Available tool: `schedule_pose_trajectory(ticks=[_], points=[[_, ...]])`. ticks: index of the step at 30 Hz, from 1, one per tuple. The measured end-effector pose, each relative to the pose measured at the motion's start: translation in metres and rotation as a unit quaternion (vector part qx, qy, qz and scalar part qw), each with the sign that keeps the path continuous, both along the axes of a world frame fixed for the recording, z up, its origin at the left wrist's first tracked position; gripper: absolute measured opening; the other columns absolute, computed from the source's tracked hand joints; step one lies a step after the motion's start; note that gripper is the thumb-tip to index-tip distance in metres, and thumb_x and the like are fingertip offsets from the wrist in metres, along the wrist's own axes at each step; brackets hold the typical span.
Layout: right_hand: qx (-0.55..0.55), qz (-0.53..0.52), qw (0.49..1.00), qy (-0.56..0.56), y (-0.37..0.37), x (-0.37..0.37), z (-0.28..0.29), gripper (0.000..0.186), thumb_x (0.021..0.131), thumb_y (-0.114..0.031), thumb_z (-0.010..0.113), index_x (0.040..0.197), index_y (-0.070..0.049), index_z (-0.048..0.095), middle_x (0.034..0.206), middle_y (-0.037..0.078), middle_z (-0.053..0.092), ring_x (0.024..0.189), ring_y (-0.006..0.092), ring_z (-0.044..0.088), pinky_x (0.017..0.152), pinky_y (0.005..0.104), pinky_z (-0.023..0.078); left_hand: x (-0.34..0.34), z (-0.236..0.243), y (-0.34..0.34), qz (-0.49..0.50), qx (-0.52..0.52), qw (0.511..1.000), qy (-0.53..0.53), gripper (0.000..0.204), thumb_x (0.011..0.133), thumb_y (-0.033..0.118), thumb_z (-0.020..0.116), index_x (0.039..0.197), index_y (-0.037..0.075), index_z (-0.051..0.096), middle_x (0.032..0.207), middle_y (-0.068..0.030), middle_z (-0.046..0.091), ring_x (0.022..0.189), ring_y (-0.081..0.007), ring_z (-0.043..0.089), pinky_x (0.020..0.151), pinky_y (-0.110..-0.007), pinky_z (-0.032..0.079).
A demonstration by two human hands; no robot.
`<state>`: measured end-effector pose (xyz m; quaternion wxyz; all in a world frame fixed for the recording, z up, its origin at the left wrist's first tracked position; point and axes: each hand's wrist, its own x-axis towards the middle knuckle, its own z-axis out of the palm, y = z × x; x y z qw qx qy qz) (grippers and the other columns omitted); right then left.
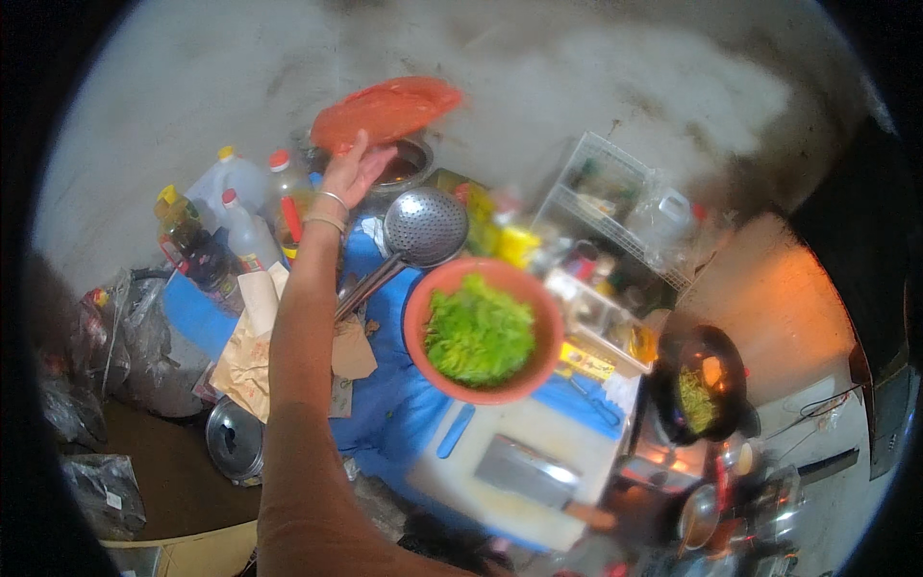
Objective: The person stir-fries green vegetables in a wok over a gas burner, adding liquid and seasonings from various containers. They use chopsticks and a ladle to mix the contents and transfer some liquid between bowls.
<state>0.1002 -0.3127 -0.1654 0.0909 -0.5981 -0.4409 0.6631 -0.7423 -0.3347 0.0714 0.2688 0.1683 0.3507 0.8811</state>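
My left hand (pixel 354 175), with bangles at its wrist, reaches to the far left. It grips the lower edge of a shiny red plastic cover (pixel 386 113), tilted up against the wall; some fingers are hidden behind it. Just beneath is a steel pot (pixel 415 160) with dark contents. A perforated steel skimmer (pixel 426 226) lies beside my forearm, its handle pointing toward me. To the right of that, a reddish basin (pixel 415 358) holds chopped green leaves (pixel 479 332). My right hand is out of the picture.
A cleaver (pixel 527 471) lies on a white cutting board (pixel 461 486). A black wok (pixel 735 370) with green food sits on the stove at right. Several bottles (pixel 245 226) crowd the left; a wire rack (pixel 601 192) stands behind. A lidded steel pot (pixel 234 438) sits lower left.
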Motion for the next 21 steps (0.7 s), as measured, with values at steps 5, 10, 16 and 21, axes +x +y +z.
schedule_pose_trajectory(ticks=[5, 10, 16, 21], points=[[-0.079, -0.045, 0.996, 0.026, -0.011, 0.012, -0.035, 0.032, 0.087, -0.029, 0.053, 0.091, 0.003, 0.057, 0.067, 0.004, 0.055, 0.055, 0.01, 0.049, 0.048, 0.0227, 0.041, 0.014, -0.051, -0.011, 0.055, -0.478, 0.861, 0.166, 0.058, 0.073, 0.047, 0.066, 0.105, 0.001, 0.053, 0.096, -0.0097, 0.057, 0.078, -0.018, 0.058, 0.059, -0.032, 0.052], [-0.055, -0.006, 0.998, -0.031, -0.021, -0.004, -0.049, 0.04, 0.085, -0.037, 0.054, 0.077, 0.002, 0.059, 0.059, 0.005, 0.056, 0.049, 0.0112, 0.051, 0.045, 0.0243, 0.041, 0.019, -0.09, -0.014, 0.03, -0.561, 0.697, 0.446, 0.044, 0.077, 0.044, 0.058, 0.077, 0.0, 0.063, 0.071, -0.0148, 0.061, 0.063, -0.0194, 0.055, 0.056, -0.036, 0.045], [0.131, 0.267, 0.938, -0.177, 0.012, -0.067, -0.005, 0.053, 0.083, -0.048, 0.051, 0.063, 0.0, 0.06, 0.053, 0.008, 0.057, 0.047, 0.015, 0.054, 0.05, 0.0308, 0.044, 0.02, -0.073, -0.041, -0.005, -0.569, 0.697, 0.437, 0.04, 0.084, 0.035, 0.052, 0.105, 0.001, 0.056, 0.093, -0.0094, 0.059, 0.082, -0.0187, 0.054, 0.072, -0.031, 0.043], [0.234, 0.243, 0.93, -0.148, 0.01, -0.066, -0.019, 0.049, 0.081, -0.043, 0.054, 0.063, 0.002, 0.06, 0.054, 0.012, 0.057, 0.053, 0.023, 0.057, 0.055, 0.0365, 0.044, 0.059, -0.039, 0.01, -0.123, -0.438, 0.749, 0.482, 0.033, 0.086, 0.03, 0.052, 0.101, 0.001, 0.057, 0.084, -0.0088, 0.063, 0.07, -0.0225, 0.059, 0.063, -0.031, 0.046]])
